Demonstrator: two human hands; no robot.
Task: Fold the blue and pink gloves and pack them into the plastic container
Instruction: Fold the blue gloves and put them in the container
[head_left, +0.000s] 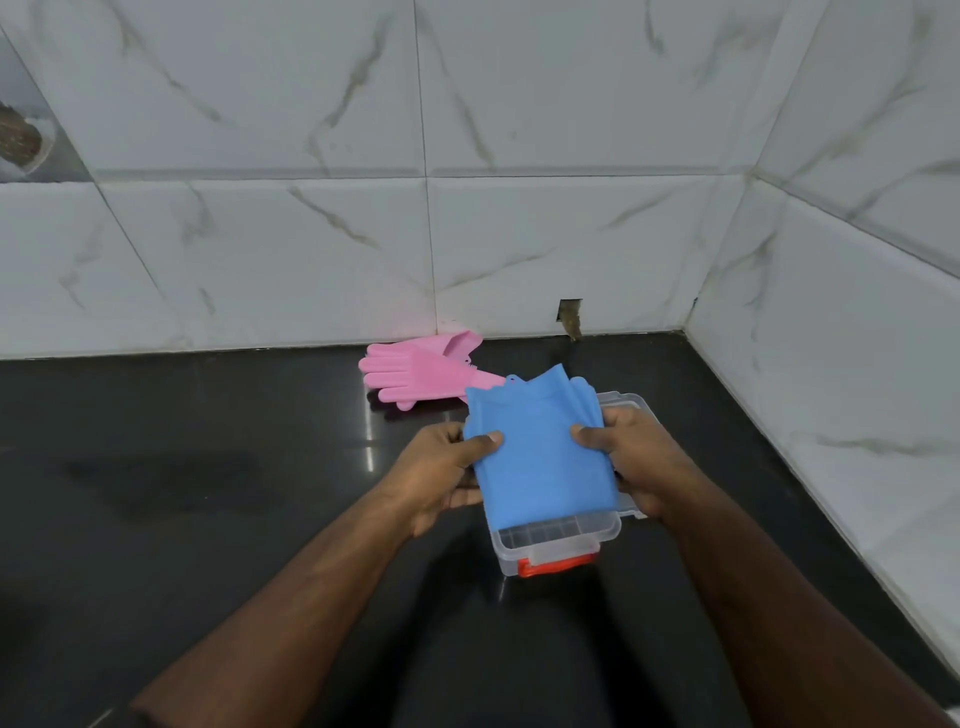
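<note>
The folded blue gloves (540, 452) hang flat over the open clear plastic container (558, 545), whose near end carries a red latch (556, 565). My left hand (441, 478) grips the gloves' left edge, thumb on top. My right hand (631, 462) grips their right edge the same way. The blue gloves cover most of the container's inside. The pink gloves (415, 371) lie stacked on the black counter by the wall, just behind and to the left of the blue ones.
The black glossy counter (208, 493) runs to a white marble-tiled wall at the back and another on the right, forming a corner. The clear lid (621, 402) shows behind my right hand. A small hole (570, 314) sits in the back wall.
</note>
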